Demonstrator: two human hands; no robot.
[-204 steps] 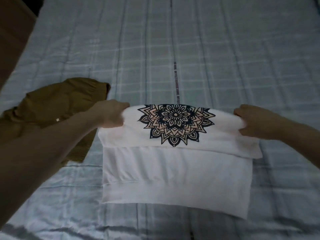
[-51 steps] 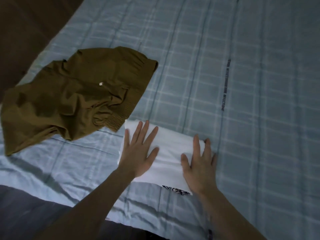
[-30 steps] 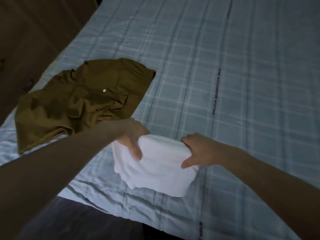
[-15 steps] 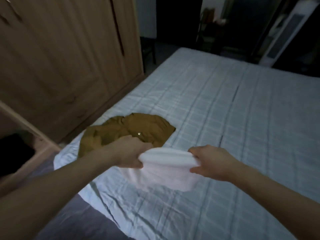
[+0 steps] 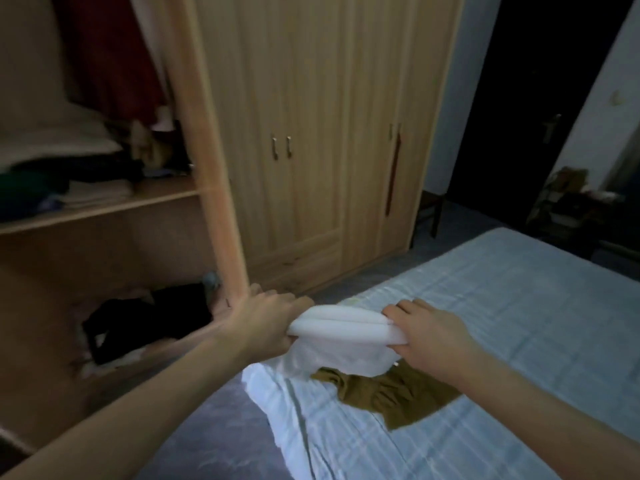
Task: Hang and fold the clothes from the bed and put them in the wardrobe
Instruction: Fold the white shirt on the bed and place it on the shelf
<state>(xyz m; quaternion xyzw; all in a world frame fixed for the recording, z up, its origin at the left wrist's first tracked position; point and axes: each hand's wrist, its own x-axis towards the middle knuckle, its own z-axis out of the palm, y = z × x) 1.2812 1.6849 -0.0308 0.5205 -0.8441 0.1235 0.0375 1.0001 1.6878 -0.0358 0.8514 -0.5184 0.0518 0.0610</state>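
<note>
Folded shirt (image 5: 341,336) held between both hands above the bed (image 5: 502,341) corner, garment (image 5: 388,396) beneath, wardrobe (image 5: 214,188) left

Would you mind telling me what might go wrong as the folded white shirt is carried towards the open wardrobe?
1. The folded white shirt is held only at its ends by the left hand and right hand, and a loose layer sags beneath, so it may unfold.
2. The wooden wardrobe shelf already holds stacked clothes, so sliding it in could topple them.
</note>
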